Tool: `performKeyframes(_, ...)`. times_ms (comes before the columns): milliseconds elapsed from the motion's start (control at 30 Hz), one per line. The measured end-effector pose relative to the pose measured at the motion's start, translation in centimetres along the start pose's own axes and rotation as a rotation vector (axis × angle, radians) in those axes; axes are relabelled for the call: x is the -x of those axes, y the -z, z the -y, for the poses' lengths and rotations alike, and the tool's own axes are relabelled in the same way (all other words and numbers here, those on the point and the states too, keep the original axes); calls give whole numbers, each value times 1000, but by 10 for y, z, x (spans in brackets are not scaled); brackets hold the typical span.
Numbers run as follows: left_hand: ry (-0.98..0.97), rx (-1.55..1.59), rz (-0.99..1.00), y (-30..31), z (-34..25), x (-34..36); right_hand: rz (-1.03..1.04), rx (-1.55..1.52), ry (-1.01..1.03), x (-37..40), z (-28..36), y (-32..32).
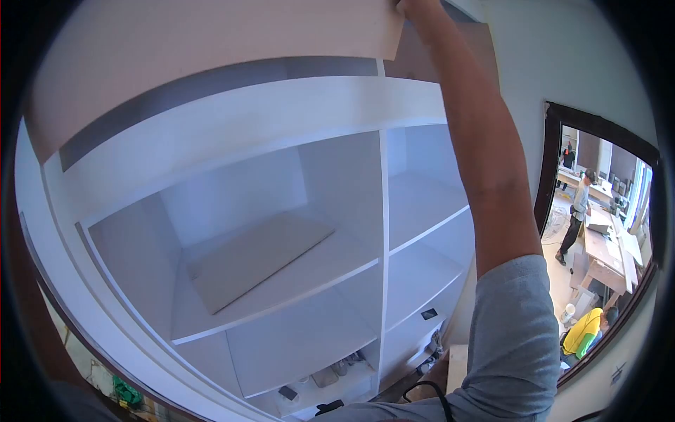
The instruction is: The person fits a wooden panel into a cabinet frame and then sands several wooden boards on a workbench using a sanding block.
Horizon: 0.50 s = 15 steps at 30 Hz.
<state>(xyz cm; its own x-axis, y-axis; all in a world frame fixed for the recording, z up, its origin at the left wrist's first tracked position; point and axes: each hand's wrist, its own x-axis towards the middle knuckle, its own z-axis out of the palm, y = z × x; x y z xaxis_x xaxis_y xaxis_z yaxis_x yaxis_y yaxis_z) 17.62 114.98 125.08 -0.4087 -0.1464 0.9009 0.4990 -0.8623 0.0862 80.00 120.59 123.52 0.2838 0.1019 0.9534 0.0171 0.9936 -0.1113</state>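
Right hand [413,5] at edge of pale panel [232,35], top of white cabinet [260,105] (grip cropped, cannot tell); left hand unseen.

The large raised panel [211,32] looks like smooth, matt wood board. The cabinet frame [267,102] is smooth with a faint sheen, while the loose board [264,253] inside appears flat and matt. The sleeve [510,330] is matt cloth; the door frame [598,121] resembles dark wood.
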Motion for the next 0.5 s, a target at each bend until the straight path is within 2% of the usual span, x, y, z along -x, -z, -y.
performKeyframes(133,1,-54,10,-12,24,-6,-91,65,-66,17,-20,-7)
performKeyframes(233,3,-90,16,-24,41,-13,-39,-7,-100,17,-32,-7)
performKeyframes(300,0,-117,17,-26,54,-16,-113,31,-150,16,-41,-9)
performKeyframes(433,-14,-180,24,-36,82,-24,-136,37,-157,19,-52,-2)
performKeyframes(500,-19,-214,33,-40,95,-28,-81,62,-104,19,-56,1)
